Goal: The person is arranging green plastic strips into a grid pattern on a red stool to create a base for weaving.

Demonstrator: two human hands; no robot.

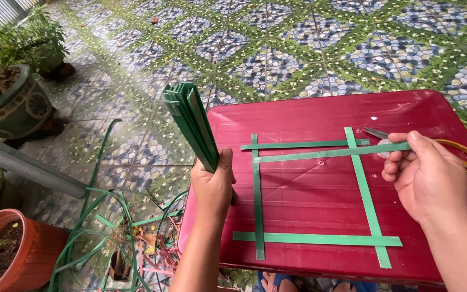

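My left hand (212,184) grips a bundle of green plastic strips (191,121), held upright beside the left edge of a dark red table (320,116). My right hand (425,176) pinches the right end of one green strip (325,153) that lies across the tabletop. Several other green strips (257,200) rest on the table in a rough rectangular frame, crossing at the corners. Yellow-handled scissors (463,154) lie behind my right hand, mostly hidden by it.
The floor is tiled with a pebble-and-leaf pattern (277,48). Potted plants (12,97) and a terracotta pot (12,249) stand at the left. Loose green strapping (98,227) is tangled on the floor by the table. A grey pipe (22,165) slants at the left.
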